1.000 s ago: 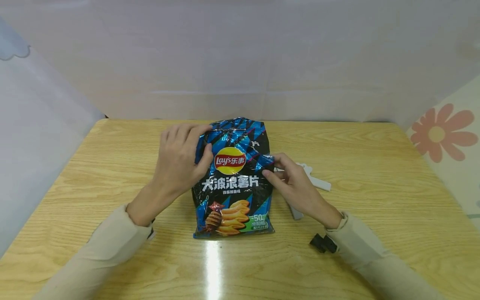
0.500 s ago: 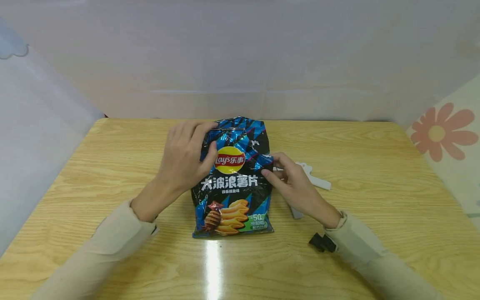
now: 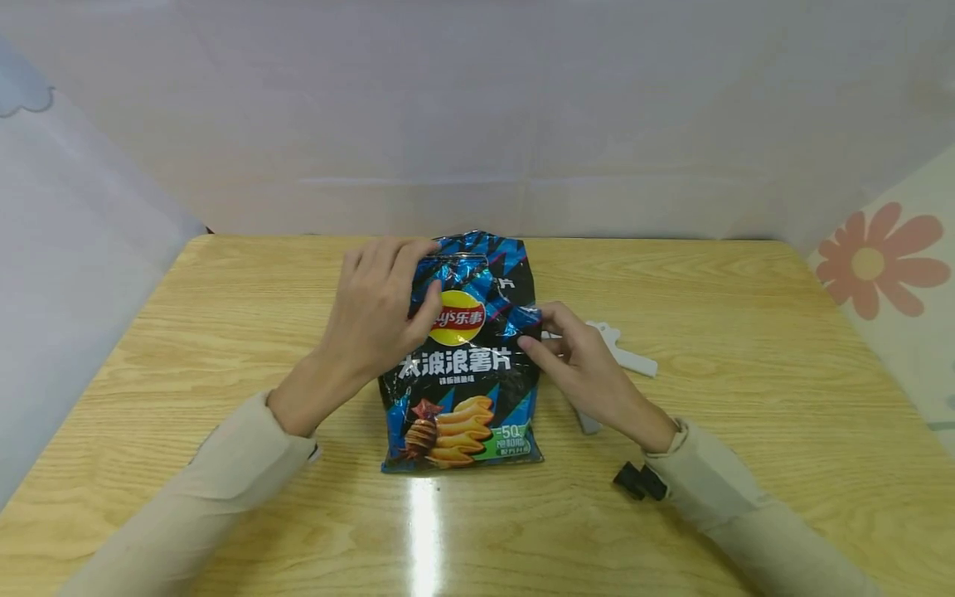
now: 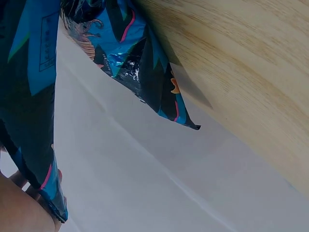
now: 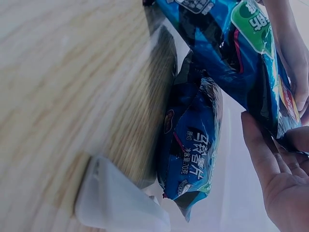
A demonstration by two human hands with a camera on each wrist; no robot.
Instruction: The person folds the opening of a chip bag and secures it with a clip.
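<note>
A blue and black Lay's chip bag (image 3: 462,373) lies flat on the wooden table (image 3: 224,332), its top end pointing away from me. My left hand (image 3: 421,278) grips the bag's top left corner, with the fingers curled over the top edge and the thumb on the front beside the logo. My right hand (image 3: 535,326) pinches the bag's right edge between thumb and forefinger. In the left wrist view the bag (image 4: 29,72) hangs over my left hand (image 4: 24,210). The right wrist view shows the bag (image 5: 193,140) close to my right hand (image 5: 277,183).
A white plastic clip (image 3: 632,358) lies on the table just behind my right hand; the right wrist view shows the clip (image 5: 116,203) too. A small black mount (image 3: 640,482) sits at my right cuff. White sheets wall off the table's back and sides.
My left hand has slid a little to the right along the bag's top, its thumb now at the logo. The right hand has kept its pinch on the right edge.
</note>
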